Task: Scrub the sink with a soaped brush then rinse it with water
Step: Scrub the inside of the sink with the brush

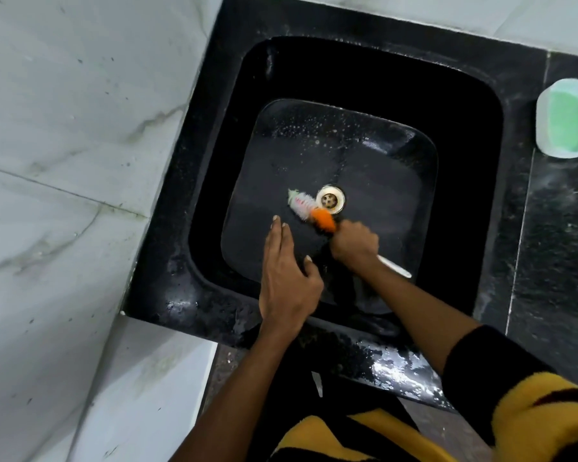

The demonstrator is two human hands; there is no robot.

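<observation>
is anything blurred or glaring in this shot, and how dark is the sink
Head view: the brush bristles are smeared by motion blur, and the right hand gripping it is slightly soft; glare sits on the wet counter edge; the black sink walls lose nearly all detail; straight tile lines bow from the wide lens.

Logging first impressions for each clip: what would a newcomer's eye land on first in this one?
Most likely the brush, its orange and white head bright against the black sink, lying on the basin floor just left of the pale drain. The right hand grips its handle, while the left hand hovers with fingers extended over the basin's near side. A tub of green soap stands out on the counter at far right.
</observation>
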